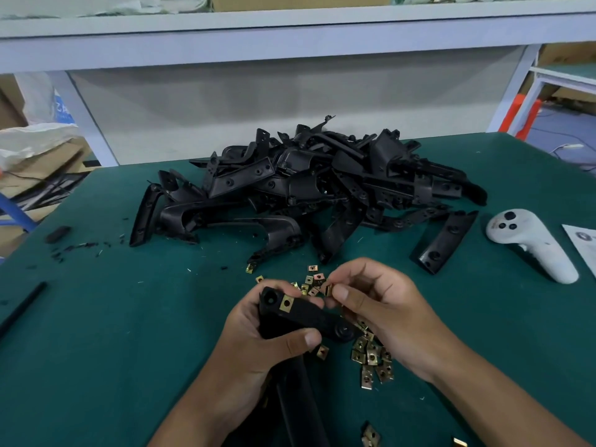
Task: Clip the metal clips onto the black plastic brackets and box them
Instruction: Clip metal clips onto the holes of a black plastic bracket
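My left hand (pixel 258 346) grips a black plastic bracket (pixel 303 314) above the green table, thumb curled over its near edge. One brass-coloured metal clip (pixel 286 303) sits clipped on the bracket's upper end. My right hand (pixel 383 311) pinches a second metal clip (pixel 328 289) between thumb and fingers, just right of the bracket's top edge. Loose clips (pixel 374 356) lie scattered under and beyond my hands. A big pile of black brackets (pixel 316 185) fills the middle of the table.
A single bracket (pixel 443 241) lies right of the pile, beside a white handheld controller (pixel 532 243). A paper sheet (pixel 583 243) pokes in at the right edge. Black plastic scraps (pixel 58 234) dot the left side. A grey shelf (pixel 290 37) spans the back.
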Demonstrator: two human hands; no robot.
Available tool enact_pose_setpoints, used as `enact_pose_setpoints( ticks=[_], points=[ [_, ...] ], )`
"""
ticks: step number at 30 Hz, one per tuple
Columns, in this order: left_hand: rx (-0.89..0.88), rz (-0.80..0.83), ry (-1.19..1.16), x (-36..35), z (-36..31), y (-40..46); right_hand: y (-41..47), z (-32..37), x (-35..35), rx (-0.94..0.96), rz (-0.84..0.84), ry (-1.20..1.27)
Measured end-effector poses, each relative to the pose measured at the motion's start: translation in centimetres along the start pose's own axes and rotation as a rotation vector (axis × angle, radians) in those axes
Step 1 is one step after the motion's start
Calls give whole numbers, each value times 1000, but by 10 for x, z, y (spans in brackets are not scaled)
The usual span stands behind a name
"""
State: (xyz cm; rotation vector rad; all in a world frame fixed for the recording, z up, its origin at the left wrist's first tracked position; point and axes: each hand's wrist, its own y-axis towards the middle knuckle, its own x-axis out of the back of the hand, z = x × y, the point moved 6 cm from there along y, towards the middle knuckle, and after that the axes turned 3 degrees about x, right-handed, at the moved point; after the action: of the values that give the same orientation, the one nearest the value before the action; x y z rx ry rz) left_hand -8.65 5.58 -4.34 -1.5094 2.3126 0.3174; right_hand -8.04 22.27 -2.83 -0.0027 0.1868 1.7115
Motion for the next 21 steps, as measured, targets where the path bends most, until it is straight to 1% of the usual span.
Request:
enact_pose_setpoints(
  ticks=[5,10,21],
  points=[
    [-8,-6,14,0,-2,0,0,0,3,-29,-12,103],
    [-15,-33,7,4,0,1,1,-1,4,-21,-12,68],
    [-25,-11,3,4,0,2,0,-5,1,-37,14,27]
  ],
)
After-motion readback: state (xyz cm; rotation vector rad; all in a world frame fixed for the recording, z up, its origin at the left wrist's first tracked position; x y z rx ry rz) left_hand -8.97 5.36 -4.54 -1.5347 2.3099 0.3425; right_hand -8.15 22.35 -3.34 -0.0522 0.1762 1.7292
